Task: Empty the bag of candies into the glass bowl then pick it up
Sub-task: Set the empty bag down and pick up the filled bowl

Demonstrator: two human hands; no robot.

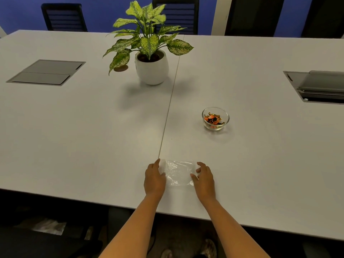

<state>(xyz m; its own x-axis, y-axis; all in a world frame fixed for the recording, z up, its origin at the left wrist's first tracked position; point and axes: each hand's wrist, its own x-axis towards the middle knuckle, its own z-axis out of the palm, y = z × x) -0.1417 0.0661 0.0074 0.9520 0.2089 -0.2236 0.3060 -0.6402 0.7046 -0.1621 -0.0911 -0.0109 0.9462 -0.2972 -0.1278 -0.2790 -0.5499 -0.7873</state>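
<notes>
A clear plastic bag (pixel 177 173) lies flat on the white table (pixel 83 136) near the front edge, and it looks empty. My left hand (pixel 154 178) rests on the bag's left end and my right hand (pixel 203 178) touches its right end, fingers curled at the edges. Further back and to the right stands a small glass bowl (pixel 215 118), apart from both hands. It holds several orange, gold and dark wrapped candies (pixel 212 119).
A potted plant in a white pot (pixel 151 68) stands at the table's centre back. Grey cable hatches sit flush at the far left (pixel 46 72) and raised open at the far right (pixel 316 86). Black chairs (pixel 64 16) line the far side.
</notes>
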